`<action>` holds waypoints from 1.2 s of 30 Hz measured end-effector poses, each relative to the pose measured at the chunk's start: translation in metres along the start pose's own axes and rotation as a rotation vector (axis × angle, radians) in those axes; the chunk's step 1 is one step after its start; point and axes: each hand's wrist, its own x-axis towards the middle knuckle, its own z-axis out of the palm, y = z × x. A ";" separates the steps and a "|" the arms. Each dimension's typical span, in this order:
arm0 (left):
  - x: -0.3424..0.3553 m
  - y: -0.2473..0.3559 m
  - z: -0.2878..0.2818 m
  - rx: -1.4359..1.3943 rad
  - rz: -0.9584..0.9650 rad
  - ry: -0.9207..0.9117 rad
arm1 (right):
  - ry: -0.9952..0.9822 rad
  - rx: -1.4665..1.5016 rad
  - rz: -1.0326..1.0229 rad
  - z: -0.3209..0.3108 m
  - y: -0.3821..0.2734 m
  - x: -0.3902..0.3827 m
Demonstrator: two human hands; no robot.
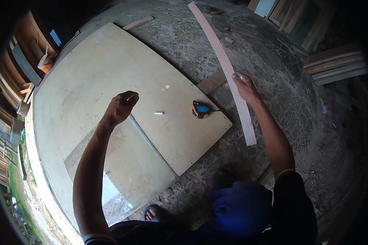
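My right hand (pixel 245 87) is closed around a long, thin, pale wooden strip (pixel 221 55), held off the right side of a large board. A small white tip (pixel 241 77) pokes out by its thumb; I cannot tell what it belongs to. My left hand (pixel 122 107) hovers over the board (pixel 81 77) with fingers curled together; whatever it may hold is hidden. Between the hands, a small white cap-like piece (pixel 158 113) lies on the board. Right of that sits a tape measure (pixel 200 109), black and orange with a blue face.
A flat panel (pixel 139 163) covers the board's near part. A short plank (pixel 212 83) juts from beneath its right edge. Stacked timber (pixel 335 65) stands at the right, on rough concrete floor (pixel 282 77). Wooden pieces and an orange-white bucket (pixel 45 64) line the left.
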 end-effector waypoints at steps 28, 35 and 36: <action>-0.052 -0.011 0.097 -0.304 -0.500 0.218 | -0.237 -0.326 -0.172 0.251 -0.091 -0.255; -0.103 -0.033 0.045 -0.367 -0.382 0.368 | -0.137 -0.173 -0.121 0.247 -0.051 -0.283; -0.114 -0.043 0.015 -0.339 -0.329 0.471 | -0.105 -0.152 -0.159 0.245 -0.043 -0.284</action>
